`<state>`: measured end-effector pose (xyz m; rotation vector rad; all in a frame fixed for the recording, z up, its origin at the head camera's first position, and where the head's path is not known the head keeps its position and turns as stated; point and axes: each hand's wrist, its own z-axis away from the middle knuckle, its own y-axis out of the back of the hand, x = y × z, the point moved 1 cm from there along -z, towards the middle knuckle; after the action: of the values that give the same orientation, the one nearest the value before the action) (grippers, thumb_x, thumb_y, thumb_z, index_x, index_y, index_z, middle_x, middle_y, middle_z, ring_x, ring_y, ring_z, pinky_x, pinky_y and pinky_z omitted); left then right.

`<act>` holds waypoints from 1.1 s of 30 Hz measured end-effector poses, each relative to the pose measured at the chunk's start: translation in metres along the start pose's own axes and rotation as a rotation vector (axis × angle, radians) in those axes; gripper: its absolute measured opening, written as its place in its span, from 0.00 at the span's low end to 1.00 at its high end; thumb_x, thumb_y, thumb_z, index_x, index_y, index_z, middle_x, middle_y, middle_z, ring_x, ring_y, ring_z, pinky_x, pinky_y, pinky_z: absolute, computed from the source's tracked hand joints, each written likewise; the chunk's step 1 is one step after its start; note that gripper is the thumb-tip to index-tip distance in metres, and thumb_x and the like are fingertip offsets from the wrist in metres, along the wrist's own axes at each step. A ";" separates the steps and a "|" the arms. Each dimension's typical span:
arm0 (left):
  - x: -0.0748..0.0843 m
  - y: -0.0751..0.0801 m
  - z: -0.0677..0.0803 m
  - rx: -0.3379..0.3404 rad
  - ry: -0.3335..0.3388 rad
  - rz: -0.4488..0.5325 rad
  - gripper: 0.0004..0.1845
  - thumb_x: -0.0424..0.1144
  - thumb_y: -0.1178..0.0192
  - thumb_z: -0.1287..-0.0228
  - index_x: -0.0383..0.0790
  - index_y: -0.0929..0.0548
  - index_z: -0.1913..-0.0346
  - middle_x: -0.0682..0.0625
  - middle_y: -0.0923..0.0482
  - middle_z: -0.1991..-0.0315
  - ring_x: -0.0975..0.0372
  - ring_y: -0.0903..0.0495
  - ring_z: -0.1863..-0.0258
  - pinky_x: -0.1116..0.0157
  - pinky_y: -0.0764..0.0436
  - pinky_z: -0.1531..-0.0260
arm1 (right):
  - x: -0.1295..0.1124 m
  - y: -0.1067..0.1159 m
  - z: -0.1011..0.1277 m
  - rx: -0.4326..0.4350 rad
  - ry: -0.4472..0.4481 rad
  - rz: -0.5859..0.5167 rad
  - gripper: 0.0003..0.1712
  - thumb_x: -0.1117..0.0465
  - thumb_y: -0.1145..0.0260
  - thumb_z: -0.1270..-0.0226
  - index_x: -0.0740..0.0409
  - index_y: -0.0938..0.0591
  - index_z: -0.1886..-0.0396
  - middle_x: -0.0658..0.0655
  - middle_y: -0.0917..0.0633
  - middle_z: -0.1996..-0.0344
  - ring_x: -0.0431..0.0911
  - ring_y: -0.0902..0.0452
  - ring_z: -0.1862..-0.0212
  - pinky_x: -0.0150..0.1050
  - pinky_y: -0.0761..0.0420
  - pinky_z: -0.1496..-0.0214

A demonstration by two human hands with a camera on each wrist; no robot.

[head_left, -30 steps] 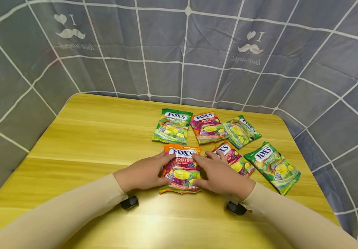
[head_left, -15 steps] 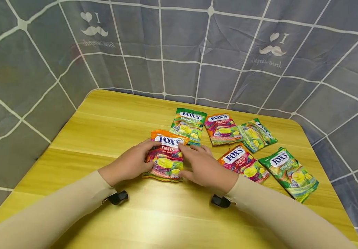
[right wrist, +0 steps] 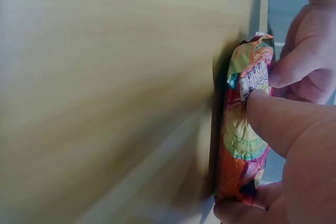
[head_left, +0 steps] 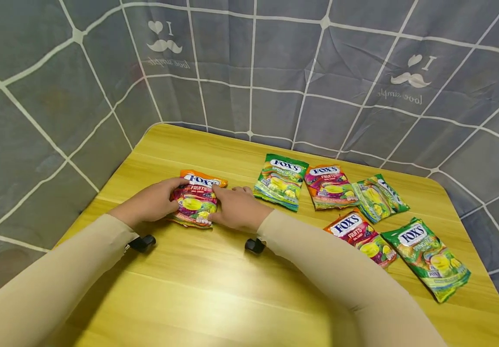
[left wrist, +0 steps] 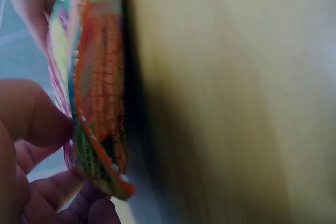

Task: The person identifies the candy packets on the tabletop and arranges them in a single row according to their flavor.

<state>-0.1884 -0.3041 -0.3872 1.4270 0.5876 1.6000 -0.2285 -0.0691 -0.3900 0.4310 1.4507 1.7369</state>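
Observation:
An orange-and-purple Fox's Fruits candy bag (head_left: 195, 200) lies face up between both hands at the left of the table. My left hand (head_left: 154, 200) grips its left edge; in the left wrist view the thumb (left wrist: 37, 114) presses on the front and other fingers curl by the far corner. On the opposite edge, my right hand (head_left: 240, 207) holds the bag, its thumb on the front and fingers at the far end in the right wrist view. Whether the bag's underside touches the table cannot be told.
To the right lie a green Spring Tea bag (head_left: 281, 182), a Fruits bag (head_left: 330, 187), a tilted green bag (head_left: 380, 198), another Fruits bag (head_left: 363, 238) and a further Spring Tea bag (head_left: 429, 260). A grey checked curtain (head_left: 284, 62) borders the wooden table (head_left: 214, 289).
Both hands have carried the Fruits bag leftward, away from the other bags. The head view has turned left, so the remaining bags appear farther right in the picture.

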 end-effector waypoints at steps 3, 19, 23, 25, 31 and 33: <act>-0.021 0.013 -0.003 -0.009 0.013 -0.032 0.39 0.42 0.40 0.26 0.35 0.40 0.18 0.29 0.36 0.23 0.38 0.30 0.28 0.35 0.32 0.27 | -0.014 0.004 -0.023 -0.002 -0.017 0.011 0.54 0.28 0.41 0.26 0.45 0.49 0.12 0.48 0.30 0.20 0.60 0.32 0.23 0.59 0.40 0.21; -0.077 0.068 -0.018 -0.115 0.186 -0.121 0.48 0.56 0.41 0.23 0.39 0.55 0.14 0.21 0.39 0.25 0.29 0.33 0.30 0.29 0.37 0.29 | -0.052 0.013 -0.094 0.034 -0.071 -0.072 0.61 0.22 0.39 0.34 0.46 0.50 0.13 0.45 0.30 0.21 0.50 0.31 0.28 0.47 0.39 0.29; -0.077 0.071 -0.025 -0.125 0.216 -0.139 0.47 0.54 0.44 0.20 0.40 0.58 0.14 0.20 0.43 0.24 0.26 0.38 0.27 0.28 0.40 0.28 | -0.050 0.013 -0.101 0.044 -0.089 -0.084 0.60 0.21 0.39 0.35 0.44 0.46 0.13 0.43 0.31 0.20 0.48 0.31 0.32 0.46 0.38 0.32; -0.077 0.072 -0.027 -0.123 0.222 -0.138 0.46 0.53 0.44 0.20 0.39 0.58 0.14 0.20 0.44 0.23 0.26 0.39 0.27 0.28 0.41 0.27 | -0.050 0.012 -0.104 0.045 -0.099 -0.073 0.59 0.20 0.40 0.35 0.43 0.46 0.13 0.43 0.32 0.20 0.48 0.32 0.32 0.46 0.38 0.32; -0.082 0.073 -0.027 -0.115 0.244 -0.144 0.46 0.52 0.45 0.19 0.40 0.59 0.14 0.19 0.45 0.24 0.25 0.40 0.27 0.28 0.42 0.27 | -0.054 0.012 -0.107 0.017 -0.117 -0.017 0.58 0.18 0.46 0.34 0.40 0.48 0.13 0.42 0.37 0.17 0.49 0.34 0.29 0.47 0.39 0.27; -0.083 0.073 -0.027 -0.114 0.241 -0.150 0.45 0.51 0.45 0.19 0.40 0.58 0.15 0.18 0.44 0.25 0.24 0.40 0.27 0.28 0.42 0.27 | -0.056 0.012 -0.107 0.004 -0.114 0.001 0.58 0.18 0.48 0.33 0.39 0.49 0.12 0.42 0.38 0.16 0.49 0.36 0.27 0.48 0.40 0.26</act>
<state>-0.2402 -0.4053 -0.3781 1.0892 0.7130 1.6685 -0.2740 -0.1819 -0.3962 0.5236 1.3732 1.6829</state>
